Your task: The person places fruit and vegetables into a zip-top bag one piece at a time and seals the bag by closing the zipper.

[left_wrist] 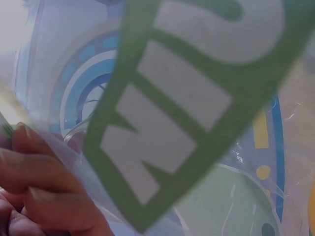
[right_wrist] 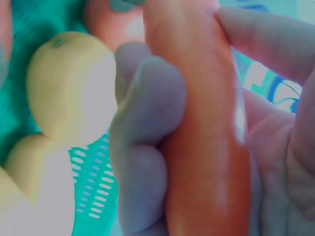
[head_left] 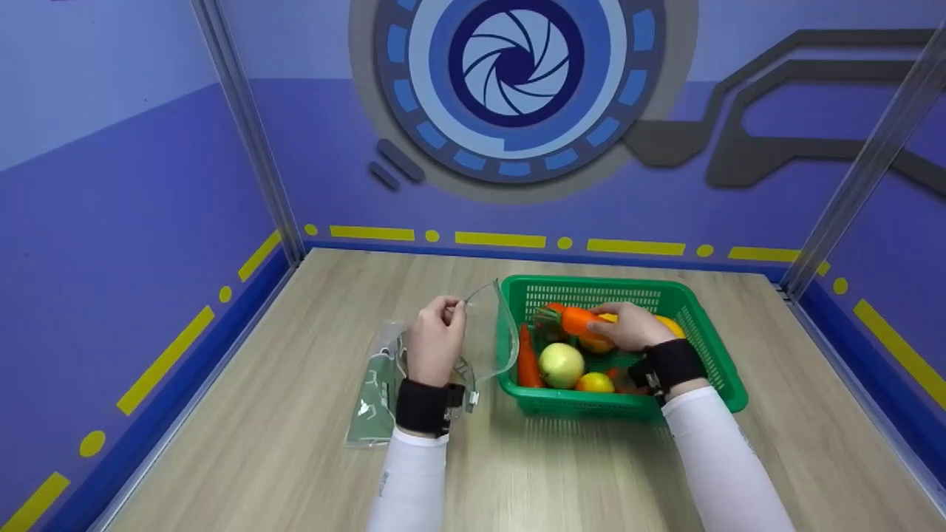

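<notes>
My left hand pinches the upper edge of a clear plastic bag with thumb and fingertips, left of the green basket. In the left wrist view, the bag's green print with pale letters fills much of the frame. My right hand grips an orange carrot with a green top, over the inside of the green basket. The right wrist view shows thumb and fingers curled around the carrot. A yellow fruit lies beyond those fingers.
In the basket lie a pale green round fruit, a small yellow-orange fruit, a long orange-red vegetable and a yellow piece. Flat green-printed clear plastic lies on the wooden table. Purple walls enclose the table.
</notes>
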Tool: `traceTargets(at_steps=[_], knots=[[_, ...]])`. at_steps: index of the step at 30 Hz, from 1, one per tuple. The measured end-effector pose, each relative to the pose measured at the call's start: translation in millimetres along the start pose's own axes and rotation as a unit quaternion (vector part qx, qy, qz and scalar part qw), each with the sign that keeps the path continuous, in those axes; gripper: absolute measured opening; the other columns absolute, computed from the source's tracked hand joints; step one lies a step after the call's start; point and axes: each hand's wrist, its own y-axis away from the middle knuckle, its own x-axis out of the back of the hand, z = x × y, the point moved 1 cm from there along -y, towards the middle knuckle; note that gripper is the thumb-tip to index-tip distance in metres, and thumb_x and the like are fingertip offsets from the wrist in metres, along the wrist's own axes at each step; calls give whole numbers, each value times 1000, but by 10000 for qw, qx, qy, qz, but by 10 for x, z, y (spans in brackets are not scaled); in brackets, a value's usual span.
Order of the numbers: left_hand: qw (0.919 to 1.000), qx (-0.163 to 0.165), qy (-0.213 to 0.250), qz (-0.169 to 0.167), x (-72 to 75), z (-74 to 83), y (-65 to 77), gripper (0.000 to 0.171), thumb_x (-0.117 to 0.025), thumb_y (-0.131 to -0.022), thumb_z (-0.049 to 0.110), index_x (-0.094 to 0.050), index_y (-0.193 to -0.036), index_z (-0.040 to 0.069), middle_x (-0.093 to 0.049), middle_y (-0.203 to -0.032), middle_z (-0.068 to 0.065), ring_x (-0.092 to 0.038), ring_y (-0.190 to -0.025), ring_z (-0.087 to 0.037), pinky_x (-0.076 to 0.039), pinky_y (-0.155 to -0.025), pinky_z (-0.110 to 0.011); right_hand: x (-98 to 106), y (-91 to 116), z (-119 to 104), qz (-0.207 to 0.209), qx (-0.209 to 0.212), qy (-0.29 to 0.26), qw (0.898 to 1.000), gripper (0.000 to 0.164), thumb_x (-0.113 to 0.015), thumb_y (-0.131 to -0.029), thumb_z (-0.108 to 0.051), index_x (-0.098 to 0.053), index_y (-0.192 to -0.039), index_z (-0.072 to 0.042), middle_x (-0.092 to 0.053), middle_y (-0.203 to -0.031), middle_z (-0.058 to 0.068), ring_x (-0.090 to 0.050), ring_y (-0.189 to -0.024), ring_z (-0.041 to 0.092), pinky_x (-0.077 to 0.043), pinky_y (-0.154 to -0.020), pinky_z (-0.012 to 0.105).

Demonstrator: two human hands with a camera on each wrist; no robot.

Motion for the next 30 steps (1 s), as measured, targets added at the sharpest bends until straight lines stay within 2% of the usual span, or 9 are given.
traceTargets(at_steps=[2, 5, 9, 12, 16, 20, 25, 30], knots=[[10000, 0, 6, -3, -1, -3, -1, 15, -65, -98, 11, -75, -96, 0, -60, -71, -2, -47, -57, -10, -39, -55, -24, 15, 31, -40, 132, 81, -86, 9998, 52, -55, -106, -35, -53, -148, -4, -65, -120, 21, -56, -76, 18, -43, -68, 29], [10000, 44, 11, -12, -1, -10, -4, 15, -65, -98, 12, -75, -96, 1, -60, -71, -2, -47, -58, -9, -39, -55, -24, 20, 84, -97, 292, 141, -301, 9990, 52, -56, -106, -36, -53, -149, -7, -65, -123, 21, -56, -75, 20, -43, -67, 29], [10000, 33, -12, 16, -1, -16, -7, 14, -65, -97, 11, -75, -95, 1, -60, -71, -2, -47, -58, -10, -39, -55, -24, -1, 180, -194, 489, 286, -603, 9966, 54, -56, -106, -40, -52, -150, -10, -68, -119, 21, -57, -76, 20, -43, -66, 30], [10000, -55, -53, 39, -6, -18, -7, 14, -66, -97, 11, -75, -94, 1, -60, -70, -2, -47, -58, -9, -40, -55, -24, -32, 273, -275, 657, 362, -882, 9933, 54, -56, -105, -41, -52, -150, -11, -69, -117, 21, -60, -83, 21, -44, -68, 31], [9999, -88, -59, 37, -8, -10, -7, 14, -66, -97, 10, -75, -94, 1, -60, -70, -3, -47, -58, -9, -40, -55, -24, -119, 399, -382, 883, 463, -1152, 9883, 54, -58, -104, -43, -53, -150, -15, -67, -121, 20, -59, -86, 23, -46, -72, 31], [9999, -109, -70, 58, -3, 0, -9, 14, -65, -97, 11, -75, -95, 0, -61, -70, -3, -47, -58, -9, -39, -54, -24, -272, 483, -510, 861, 559, -1332, 9858, 51, -61, -103, -42, -56, -148, -20, -68, -116, 17, -58, -80, 22, -46, -70, 30], [9999, -101, -88, 56, -9, -1, -12, 14, -66, -97, 11, -75, -95, 1, -59, -69, -2, -46, -58, -9, -39, -55, -24, -495, 487, -681, 717, 671, -1207, 9878, 45, -64, -101, -39, -60, -143, -22, -67, -103, 11, -53, -64, 18, -43, -62, 28], [9998, -140, -121, 67, -7, 1, 4, 12, -67, -97, 10, -75, -94, 1, -58, -69, -3, -45, -59, -9, -40, -57, -24, -701, 429, -847, 892, 729, -850, 9897, 35, -68, -99, -33, -67, -131, -19, -68, -101, 9, -55, -71, 18, -42, -67, 31]])
